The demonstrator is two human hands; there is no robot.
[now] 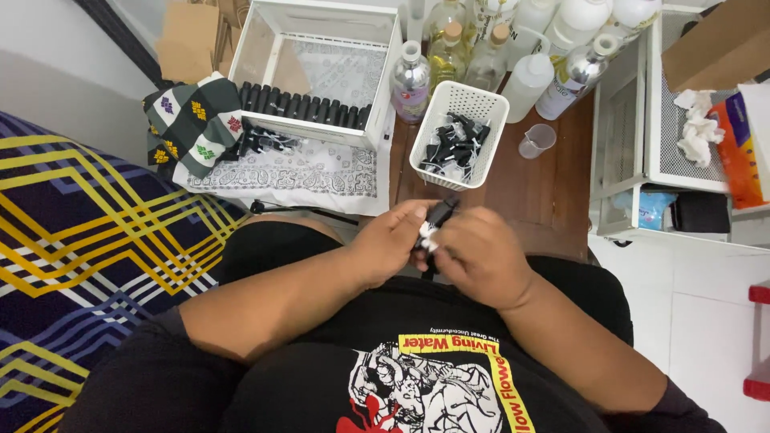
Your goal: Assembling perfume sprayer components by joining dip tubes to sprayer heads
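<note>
1. Both hands meet over the lap: left hand [393,240] and right hand [480,255] pinch one small black vial [439,216] between the fingertips, a white bit showing at its lower end.
2. To do it well, I'd say hold the vial steady in the left and let the right do the fine fitting, keeping it low over the lap.
3. Count: one white basket [459,135] heaped with black sprayer parts, too tangled to number.
4. One white crate [321,72] holds a single row of black vials, roughly a dozen.
5. One clear cup [536,140] stands beside the basket; bottles crowd behind, about ten.
</note>
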